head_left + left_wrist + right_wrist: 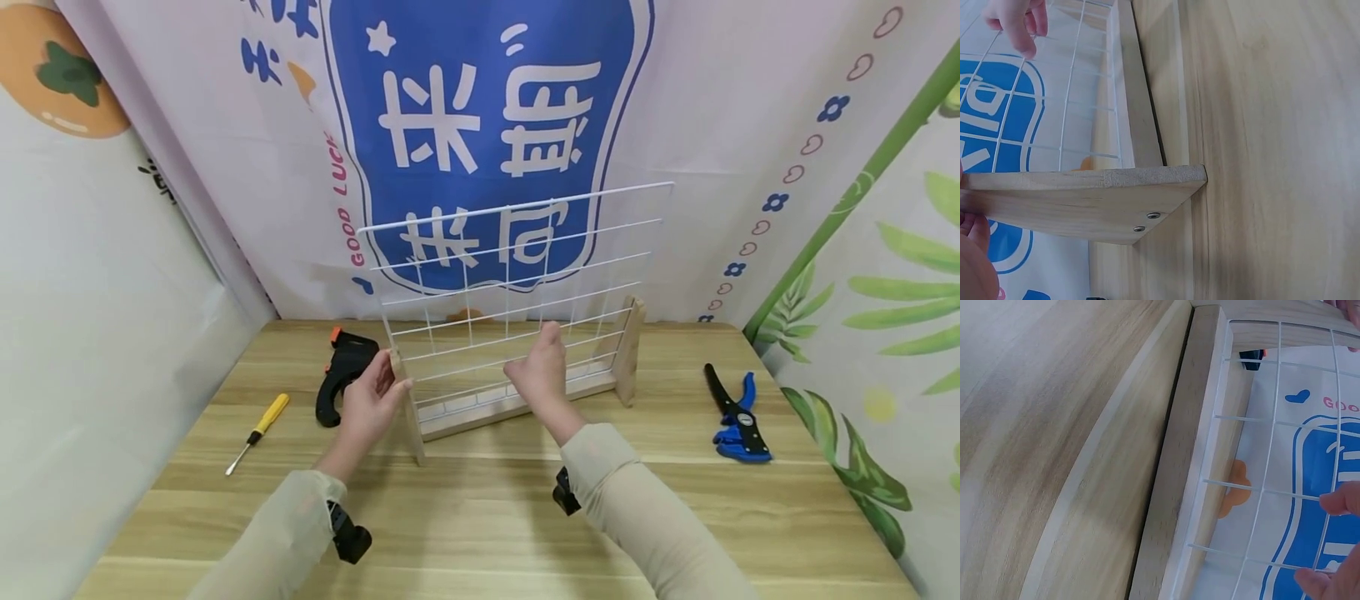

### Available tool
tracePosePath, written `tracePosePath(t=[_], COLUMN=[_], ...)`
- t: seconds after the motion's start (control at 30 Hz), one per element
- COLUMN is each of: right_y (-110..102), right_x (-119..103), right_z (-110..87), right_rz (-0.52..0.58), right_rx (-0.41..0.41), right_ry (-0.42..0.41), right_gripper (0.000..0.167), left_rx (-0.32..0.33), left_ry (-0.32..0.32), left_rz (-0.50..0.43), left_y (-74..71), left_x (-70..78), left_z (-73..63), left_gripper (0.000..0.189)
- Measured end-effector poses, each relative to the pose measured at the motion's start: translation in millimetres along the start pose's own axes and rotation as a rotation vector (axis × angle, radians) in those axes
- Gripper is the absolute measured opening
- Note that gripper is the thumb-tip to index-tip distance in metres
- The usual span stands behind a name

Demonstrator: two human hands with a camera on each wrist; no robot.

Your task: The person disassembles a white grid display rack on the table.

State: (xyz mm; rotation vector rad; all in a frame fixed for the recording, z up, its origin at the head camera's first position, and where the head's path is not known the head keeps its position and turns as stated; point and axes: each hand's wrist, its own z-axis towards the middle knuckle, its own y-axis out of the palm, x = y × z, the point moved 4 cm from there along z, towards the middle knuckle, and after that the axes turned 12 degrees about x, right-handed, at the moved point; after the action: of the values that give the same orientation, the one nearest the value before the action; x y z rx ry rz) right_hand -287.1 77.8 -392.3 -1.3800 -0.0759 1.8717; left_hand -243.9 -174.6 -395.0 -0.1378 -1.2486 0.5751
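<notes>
Wood-grain worktop (465, 533) beneath a white printed backdrop (712, 83) with a blue panel, white characters and pink GOOD LUCK lettering. Standing mid-worktop: a white wire grid (517, 207), roughly upright between a wooden left side panel (1085, 209) and a matching right side panel (632, 350), with a wooden base rail (1141, 106) along its foot. Set in the outer face of the left side panel, near its lower end: two screws (1154, 215). At left hand (367, 408), grip closed on the upper part of that panel, thumb to the front. At right hand (542, 367), thumb and finger apart, touching wires just right of the grid's middle; cannot tell whether curled round any. Lying far left, a yellow-handled screwdriver (258, 432); just beyond left hand, partly hidden, a black tool with orange tips (348, 358); well off to the right, blue-and-black wire strippers (744, 423).
</notes>
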Motion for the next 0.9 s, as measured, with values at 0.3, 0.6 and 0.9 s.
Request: tracePosePath(t=[0.3,0.6,0.9], right_y=[-6.1,-16.3,-26.2], right_x=[-2.3,2.5,-9.7], right_z=[-0.7,-5.7,-0.8], right_rz=[0.054,0.016,-0.073], right_rx=[-0.040,-0.081,-0.169], right_ry=[0.009,0.000,0.012], right_gripper=[0.067,0.064,0.063], left_rx=[0.032,0.027,0.054], left_ry=[0.036,0.069,0.072], left_rz=[-0.058,-0.061,-0.007], left_y=[-2.0,-0.7,-8.2], left_x=[5.6,3.2,9.4], left_z=[-11.6,-25.7,-32.3], left_gripper=[0.056,0.048,0.049])
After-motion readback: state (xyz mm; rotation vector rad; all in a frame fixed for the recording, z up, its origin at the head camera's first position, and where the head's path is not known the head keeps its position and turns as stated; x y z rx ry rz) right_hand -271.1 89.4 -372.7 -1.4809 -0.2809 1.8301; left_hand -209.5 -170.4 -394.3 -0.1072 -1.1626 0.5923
